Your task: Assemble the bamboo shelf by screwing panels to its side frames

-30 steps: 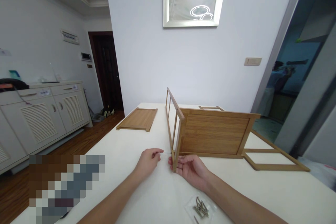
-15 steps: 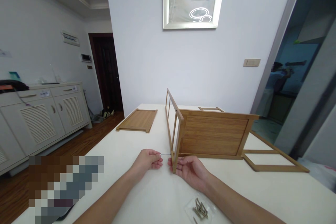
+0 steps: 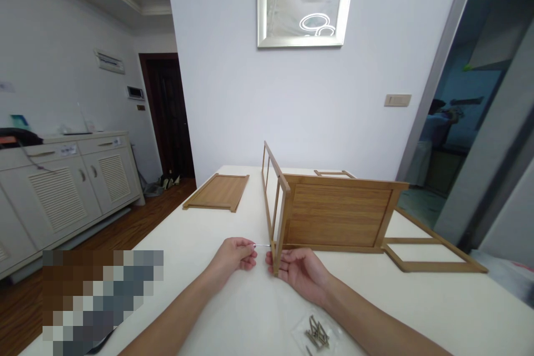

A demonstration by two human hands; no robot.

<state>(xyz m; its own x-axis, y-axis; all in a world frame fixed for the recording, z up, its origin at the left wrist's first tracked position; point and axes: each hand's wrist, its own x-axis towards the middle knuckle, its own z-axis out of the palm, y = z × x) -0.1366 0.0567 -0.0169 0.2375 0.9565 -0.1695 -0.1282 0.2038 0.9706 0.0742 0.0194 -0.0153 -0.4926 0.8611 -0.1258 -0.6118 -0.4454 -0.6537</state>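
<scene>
A bamboo side frame (image 3: pixel 276 196) stands upright on the white table (image 3: pixel 250 311), joined to a bamboo panel (image 3: pixel 340 215) standing on edge. My left hand (image 3: pixel 235 256) is closed in a pinch on a thin metal hex key (image 3: pixel 262 245) whose tip meets the frame's near bottom corner. My right hand (image 3: pixel 301 272) grips that lower corner of the frame from the right side, fingers curled round the post.
A clear bag of screws (image 3: pixel 317 334) lies near my right forearm. A loose bamboo panel (image 3: pixel 217 191) lies at the far left, another frame (image 3: pixel 434 250) flat at the right. White cabinets (image 3: pixel 62 178) line the left wall. A person stands in the doorway (image 3: pixel 438 139).
My left hand has shifted slightly to the right, closer to the frame corner, still pinching the hex key. The right hand keeps its hold; the view has drifted a little.
</scene>
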